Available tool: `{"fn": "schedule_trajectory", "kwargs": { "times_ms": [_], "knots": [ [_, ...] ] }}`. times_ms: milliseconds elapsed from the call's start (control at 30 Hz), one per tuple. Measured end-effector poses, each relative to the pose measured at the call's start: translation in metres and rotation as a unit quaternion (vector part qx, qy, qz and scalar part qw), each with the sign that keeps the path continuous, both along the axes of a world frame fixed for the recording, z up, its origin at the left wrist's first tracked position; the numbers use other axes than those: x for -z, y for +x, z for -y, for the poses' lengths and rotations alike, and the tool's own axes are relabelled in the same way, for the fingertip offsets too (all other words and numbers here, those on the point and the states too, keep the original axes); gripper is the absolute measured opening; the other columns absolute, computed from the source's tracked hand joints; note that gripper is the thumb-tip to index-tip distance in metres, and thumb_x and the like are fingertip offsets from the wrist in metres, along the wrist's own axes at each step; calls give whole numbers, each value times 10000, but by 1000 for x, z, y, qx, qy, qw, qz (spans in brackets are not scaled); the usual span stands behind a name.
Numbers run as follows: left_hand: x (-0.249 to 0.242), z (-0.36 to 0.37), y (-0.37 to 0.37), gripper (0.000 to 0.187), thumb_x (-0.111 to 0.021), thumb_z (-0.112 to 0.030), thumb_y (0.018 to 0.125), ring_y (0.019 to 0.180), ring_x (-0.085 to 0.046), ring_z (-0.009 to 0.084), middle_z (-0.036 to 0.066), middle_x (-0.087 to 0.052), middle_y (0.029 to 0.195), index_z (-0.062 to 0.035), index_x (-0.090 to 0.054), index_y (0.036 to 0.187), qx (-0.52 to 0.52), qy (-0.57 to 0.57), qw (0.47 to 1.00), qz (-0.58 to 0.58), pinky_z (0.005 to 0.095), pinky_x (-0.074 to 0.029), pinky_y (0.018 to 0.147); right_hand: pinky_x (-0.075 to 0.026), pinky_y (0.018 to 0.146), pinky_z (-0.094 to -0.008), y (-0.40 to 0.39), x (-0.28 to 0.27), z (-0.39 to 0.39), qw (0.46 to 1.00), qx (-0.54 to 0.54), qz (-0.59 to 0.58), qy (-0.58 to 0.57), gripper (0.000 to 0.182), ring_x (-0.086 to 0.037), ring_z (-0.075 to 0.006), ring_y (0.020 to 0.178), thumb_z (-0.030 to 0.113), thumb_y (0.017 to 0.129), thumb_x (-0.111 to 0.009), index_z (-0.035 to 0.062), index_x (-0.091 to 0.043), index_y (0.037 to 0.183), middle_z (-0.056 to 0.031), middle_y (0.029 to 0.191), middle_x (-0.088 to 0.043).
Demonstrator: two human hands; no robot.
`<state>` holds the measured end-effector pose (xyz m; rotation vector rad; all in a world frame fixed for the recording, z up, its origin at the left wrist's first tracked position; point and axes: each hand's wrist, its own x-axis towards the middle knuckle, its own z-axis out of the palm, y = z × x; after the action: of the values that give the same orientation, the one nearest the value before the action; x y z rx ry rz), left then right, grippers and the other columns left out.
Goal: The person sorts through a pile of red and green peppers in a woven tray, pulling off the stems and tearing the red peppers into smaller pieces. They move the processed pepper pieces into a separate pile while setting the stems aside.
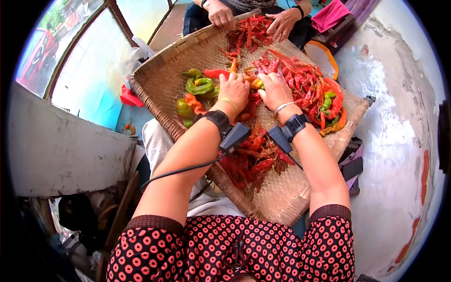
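Over the middle of a large woven basket tray, my left hand has its fingers bent down among chili peppers. An orange chili pepper shows just beyond its fingertips. My right hand is close beside it, fingers and thumb closed on a yellow-orange chili pepper that lies between the two hands. What is under my left fingers is hidden. Green chili peppers lie left of my left hand. A heap of dried red chilies lies right of my right hand, and more red chilies lie below my wrists.
Across the tray sits another person, whose hands are at a far pile of red chilies. A worn wall rises on the right, windows on the left. An orange-rimmed object stands beyond the tray's right side.
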<state>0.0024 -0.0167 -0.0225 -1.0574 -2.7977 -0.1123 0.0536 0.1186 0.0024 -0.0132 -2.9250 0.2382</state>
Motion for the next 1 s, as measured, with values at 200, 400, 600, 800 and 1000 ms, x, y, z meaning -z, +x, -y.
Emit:
{"fn": "schedule_trajectory", "kwargs": {
  "times_ms": [200,400,600,800,1000],
  "knots": [
    [1,18,-27,218,-453,-198,813,1000,-453,220,18,-537,991,-180,-621,951,-103,-48,993,-30,519,-273,909,-463,723,-406,-29,11,7,995,51,78,31,279,-561,-318,855,215,711,-631,98,-550,951,-129,975,-538],
    [-6,28,-43,218,-480,-170,795,1033,-443,235,31,-547,1034,-174,-642,941,-130,-30,991,16,544,-259,926,-474,662,-382,-13,-1,-12,994,74,27,-82,188,-594,-284,732,229,705,-600,73,-579,806,-133,774,-607],
    [1,11,-38,236,-631,-253,684,1003,-446,231,39,-526,977,-126,-618,882,3,41,999,-15,419,-357,827,-453,581,-246,24,-29,-55,959,39,38,-279,229,-567,-109,603,164,670,-641,62,-593,869,-52,668,-592],
    [-9,-6,-11,218,-576,-261,723,720,-593,300,131,-603,728,-50,-630,725,94,75,987,104,402,-479,624,-438,566,-169,78,-87,-69,910,72,-41,-407,151,-530,-36,636,13,744,-596,19,-562,891,13,777,-567],
    [0,-15,9,249,-614,-290,708,785,-591,284,127,-602,812,-56,-636,791,101,29,983,150,384,-482,661,-442,570,-171,115,-130,-110,913,184,-166,-324,158,-537,-48,678,9,766,-590,11,-551,920,-8,812,-576]
  ]
}}
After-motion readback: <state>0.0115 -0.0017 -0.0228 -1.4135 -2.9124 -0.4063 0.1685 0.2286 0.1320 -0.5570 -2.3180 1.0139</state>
